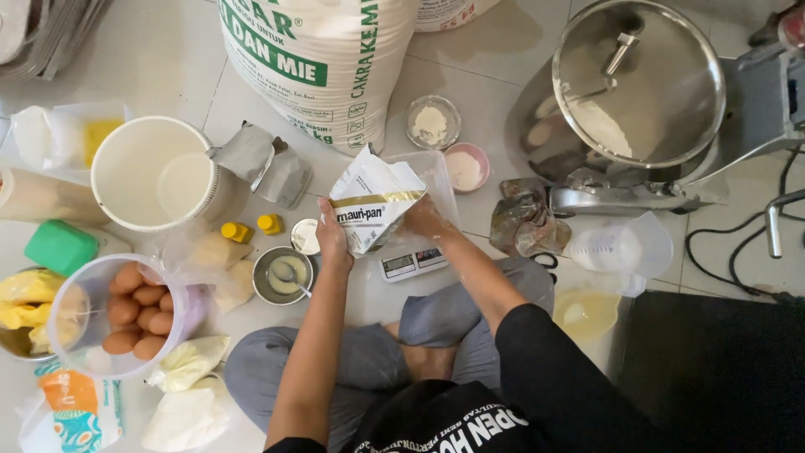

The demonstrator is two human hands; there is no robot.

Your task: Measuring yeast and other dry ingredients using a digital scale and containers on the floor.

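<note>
A person is sitting cross-legged on a pale tiled floor [168, 59], and baking supplies are crowding the tiles on every side. A large white flour sack [323, 59] is standing at the top centre, and a steel mixer bowl [637, 84] with flour in it is filling the upper right. At the lower left a clear tub of brown eggs [126, 315] is sitting beside a white bucket [155, 172]. Two small dishes of powder [449, 143] are lying just above the hands.

Near the centre, the left hand [333, 235] is gripping the left edge of a white and gold foil packet [369, 201], its grip closed on the packet. The right hand [422, 220] is clasping the packet's right side, fingers partly hidden behind it. The packet is being held over a clear tray on a small digital scale [411, 262]. Its long axis is running from lower left to upper right, with the crumpled torn mouth pointing toward the top of the frame, slightly tilted.
</note>
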